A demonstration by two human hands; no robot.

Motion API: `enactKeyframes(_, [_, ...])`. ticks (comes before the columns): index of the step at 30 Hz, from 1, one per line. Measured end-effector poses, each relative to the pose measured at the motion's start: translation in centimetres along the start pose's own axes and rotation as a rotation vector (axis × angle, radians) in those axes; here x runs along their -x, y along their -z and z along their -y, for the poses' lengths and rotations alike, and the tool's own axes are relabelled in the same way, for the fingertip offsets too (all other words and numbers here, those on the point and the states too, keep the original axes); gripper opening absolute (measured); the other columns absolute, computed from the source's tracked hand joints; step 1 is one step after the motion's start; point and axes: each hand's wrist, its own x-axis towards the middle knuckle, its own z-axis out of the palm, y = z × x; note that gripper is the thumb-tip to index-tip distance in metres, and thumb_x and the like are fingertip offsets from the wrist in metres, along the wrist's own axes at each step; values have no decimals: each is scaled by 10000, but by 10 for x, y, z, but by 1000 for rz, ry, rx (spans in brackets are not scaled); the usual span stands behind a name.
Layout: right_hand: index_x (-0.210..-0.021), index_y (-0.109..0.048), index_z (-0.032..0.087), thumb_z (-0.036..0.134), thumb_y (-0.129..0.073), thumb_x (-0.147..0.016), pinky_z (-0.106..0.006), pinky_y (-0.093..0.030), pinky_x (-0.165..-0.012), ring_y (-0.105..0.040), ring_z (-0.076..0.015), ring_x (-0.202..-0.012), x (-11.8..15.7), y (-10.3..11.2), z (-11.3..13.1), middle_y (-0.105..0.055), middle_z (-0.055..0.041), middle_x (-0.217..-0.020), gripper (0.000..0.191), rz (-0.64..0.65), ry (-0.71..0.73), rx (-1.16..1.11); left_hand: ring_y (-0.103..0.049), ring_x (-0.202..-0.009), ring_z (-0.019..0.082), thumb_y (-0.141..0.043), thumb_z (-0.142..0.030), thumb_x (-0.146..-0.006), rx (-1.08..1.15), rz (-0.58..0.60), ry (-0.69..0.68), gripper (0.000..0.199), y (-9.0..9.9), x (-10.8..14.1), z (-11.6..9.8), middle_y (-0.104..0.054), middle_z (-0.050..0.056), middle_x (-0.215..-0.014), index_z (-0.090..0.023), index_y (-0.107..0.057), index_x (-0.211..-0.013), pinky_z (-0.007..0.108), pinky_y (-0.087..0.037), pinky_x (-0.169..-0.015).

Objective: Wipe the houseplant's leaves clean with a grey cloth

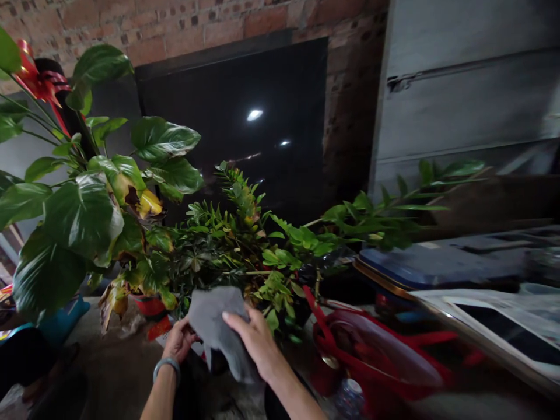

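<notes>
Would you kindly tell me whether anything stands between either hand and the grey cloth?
Nothing visible does: the right hand has its thumb on the grey cloth, and the left hand is at its left edge.

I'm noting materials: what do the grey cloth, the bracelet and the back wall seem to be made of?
Grey cloth: probably soft, matte fabric, since its lower end hangs limp. Bracelet: smooth, rigid-looking, perhaps stone or plastic; the picture leaves it open. Back wall: rough brick, judging by reddish blocks and joints.

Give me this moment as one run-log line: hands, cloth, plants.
left hand: curled at edge of grey cloth | right hand: holding grey cloth | bracelet: on left wrist | beyond hands: leafy plants
</notes>
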Motion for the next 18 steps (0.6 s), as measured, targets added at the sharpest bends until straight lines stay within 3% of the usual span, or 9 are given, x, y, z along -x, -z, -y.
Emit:
enactKeyframes(3, [-957, -720, 166, 427, -694, -635, -399, -504, -863, -683, -325, -960, -34, -4, 19, -768, -126, -970, 416, -129, 113, -3, -668, -632, 193, -761, -221, -713, 8, -15, -31, 156, 1, -2, 4, -711, 60, -702, -139, -724, -841, 274, -515, -545])
enactKeyframes(5, [-928, -713, 150, 405, -696, -605, -404, -518, -819, -692, -331, -918, -44, -11, 8, -768, -143, -937, 412, -167, 5, -38, -645, -594, 168, -771, -210, -710, 12, -41, -46, 164, 2, -3, 7, -688, 40, -662, -132, -723, -846, 260, -500, -538])
enactKeyframes(8, [-827, -720, 153, 390, -654, -615, -401, -536, -734, -704, -322, -834, -29, -15, -30, -768, -131, -840, 325, -92, -203, -72, -668, -659, 191, -783, -251, -702, -17, -21, -40, 203, 4, -5, 10, -722, 67, -737, -133, -728, -858, 281, -511, -600])
enactKeyframes(10, [-826, -727, 163, 395, -642, -638, -392, -535, -753, -699, -313, -874, -9, -12, -47, -768, -116, -858, 310, -107, -244, -26, -692, -781, 237, -793, -292, -683, -43, 18, -35, 247, 5, -7, 11, -751, 98, -841, -135, -733, -864, 313, -526, -683])
enactKeyframes(13, [-928, -731, 169, 419, -654, -654, -371, -522, -823, -682, -305, -967, 3, -9, -38, -768, -100, -951, 378, -99, -151, 10, -686, -919, 293, -800, -350, -656, -93, 33, -31, 307, 5, -9, 10, -759, 113, -907, -135, -738, -866, 357, -524, -783])
enactKeyframes(16, [-1004, -719, 167, 466, -640, -672, -361, -493, -899, -659, -308, -1049, -14, -15, -6, -758, -110, -1035, 454, -58, 27, 64, -687, -918, 302, -808, -399, -632, -123, 11, -23, 372, 1, -8, 8, -752, 115, -858, -132, -732, -880, 385, -520, -810])
enactKeyframes(18, [-1019, -714, 156, 471, -610, -691, -368, -482, -919, -657, -312, -1059, -28, -25, 2, -755, -128, -1047, 467, -15, 97, 137, -692, -898, 302, -818, -407, -611, -108, 3, -6, 390, -4, -5, 8, -747, 112, -823, -132, -725, -872, 403, -522, -817])
